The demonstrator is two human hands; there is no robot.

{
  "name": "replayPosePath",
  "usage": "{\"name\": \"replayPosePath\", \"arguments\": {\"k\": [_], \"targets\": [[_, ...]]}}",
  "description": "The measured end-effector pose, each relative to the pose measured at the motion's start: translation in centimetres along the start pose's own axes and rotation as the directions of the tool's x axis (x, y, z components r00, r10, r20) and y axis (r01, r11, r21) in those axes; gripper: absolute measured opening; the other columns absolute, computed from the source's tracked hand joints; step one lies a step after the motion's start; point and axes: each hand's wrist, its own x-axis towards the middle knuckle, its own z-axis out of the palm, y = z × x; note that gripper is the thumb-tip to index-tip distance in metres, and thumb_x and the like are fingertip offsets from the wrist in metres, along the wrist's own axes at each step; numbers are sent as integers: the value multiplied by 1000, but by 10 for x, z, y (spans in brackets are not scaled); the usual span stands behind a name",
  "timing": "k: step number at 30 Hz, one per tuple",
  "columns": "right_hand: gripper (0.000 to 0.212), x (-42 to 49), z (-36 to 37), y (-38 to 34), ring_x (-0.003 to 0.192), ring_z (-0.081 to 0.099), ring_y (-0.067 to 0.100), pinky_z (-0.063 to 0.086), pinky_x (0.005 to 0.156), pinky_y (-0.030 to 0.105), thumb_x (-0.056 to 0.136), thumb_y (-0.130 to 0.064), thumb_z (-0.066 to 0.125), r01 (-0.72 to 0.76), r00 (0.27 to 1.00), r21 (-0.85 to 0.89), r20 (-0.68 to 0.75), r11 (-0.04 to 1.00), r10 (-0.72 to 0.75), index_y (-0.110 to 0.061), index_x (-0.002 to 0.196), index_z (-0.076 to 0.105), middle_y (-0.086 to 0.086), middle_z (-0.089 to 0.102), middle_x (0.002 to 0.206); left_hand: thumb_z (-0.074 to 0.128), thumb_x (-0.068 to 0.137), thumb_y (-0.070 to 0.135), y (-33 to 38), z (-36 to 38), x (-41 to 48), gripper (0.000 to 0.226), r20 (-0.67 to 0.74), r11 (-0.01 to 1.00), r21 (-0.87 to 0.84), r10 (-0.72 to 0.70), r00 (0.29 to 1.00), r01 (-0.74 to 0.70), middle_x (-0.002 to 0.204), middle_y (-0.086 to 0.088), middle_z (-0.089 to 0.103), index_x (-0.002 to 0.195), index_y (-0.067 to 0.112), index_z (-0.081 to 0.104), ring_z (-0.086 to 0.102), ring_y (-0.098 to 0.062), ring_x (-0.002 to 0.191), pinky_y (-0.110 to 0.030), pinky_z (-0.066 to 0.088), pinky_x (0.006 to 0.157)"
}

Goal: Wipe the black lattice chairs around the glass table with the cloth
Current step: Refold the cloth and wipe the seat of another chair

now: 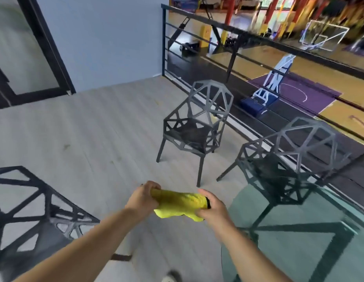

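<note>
I hold a yellow cloth [178, 204] stretched between both hands in front of me, above the floor. My left hand [143, 198] grips its left end and my right hand [210, 206] grips its right end. One black lattice chair [197, 127] stands ahead in the middle, facing left. A second black lattice chair [289, 159] stands to the right, partly behind the round glass table [299, 241]. The back of a third lattice chair [34, 210] fills the lower left corner. The view is blurred by motion.
A black metal railing [234, 51] runs along the far right edge of the light wooden floor [85, 139], with a basketball court far below. A blue-grey wall [105, 37] and a dark door frame [44, 47] stand at the back left.
</note>
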Motion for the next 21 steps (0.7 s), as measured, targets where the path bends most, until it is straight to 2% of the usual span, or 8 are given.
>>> {"name": "replayPosePath", "arguments": {"k": [3,5,7,10,13,16,18,21], "targets": [[50,51,9,-41,88,59,16,49,66,17,69,6,59,76,996,-237,-20,969,-83,-31,103,62,-10,62,89,52,75,-4,13,-23,59,55,-24,986,160,51,998,-46,110,-4,42,123,22,53,53,-26,97,-22,39,72],[38,86,13,-61,92,60,16,48,74,24,73,-4,59,109,984,-468,-76,877,-162,-32,98,66,-10,64,93,48,77,-4,19,-35,96,52,-37,974,215,74,997,-64,110,-5,40,123,20,54,54,-30,99,-24,40,74],[28,124,15,-77,98,57,14,43,76,24,77,-12,61,109,962,-630,-126,769,-240,-27,99,70,-8,59,102,48,81,-1,25,-46,132,43,-65,954,286,116,991,-93,111,-7,42,119,18,58,54,-30,98,-23,38,71],[19,178,23,-101,97,54,10,38,69,22,79,-17,63,90,958,-641,-153,762,-241,-23,95,71,-12,48,101,51,85,4,28,-64,192,36,-92,906,386,228,969,-176,114,-5,43,115,19,62,45,-25,109,-26,41,80],[15,231,39,-121,87,60,13,38,63,23,76,-19,62,7,975,-582,-178,813,-135,-28,87,67,-13,58,90,52,87,9,28,-82,260,33,-48,876,420,280,959,-235,124,-1,42,115,23,62,42,-23,113,-30,43,89],[16,286,56,-137,76,63,15,49,65,26,71,-17,61,-75,965,-486,-255,871,-59,-33,71,59,-9,65,77,54,86,14,35,-103,329,28,57,896,366,248,967,-251,119,2,49,111,24,62,53,-22,105,-25,41,76],[19,321,67,-150,77,64,16,51,68,26,70,-19,60,-122,959,-462,-281,878,-15,-38,68,57,-8,66,78,55,84,14,41,-116,373,27,90,917,319,220,971,-238,114,2,55,108,23,63,55,-20,101,-23,38,71],[25,372,77,-165,86,63,16,48,72,25,73,-19,61,-169,950,-408,-311,897,38,-37,89,67,-6,69,90,57,81,16,52,-130,431,26,138,920,320,189,972,-225,106,4,60,105,23,62,57,-20,96,-23,35,65]]}}
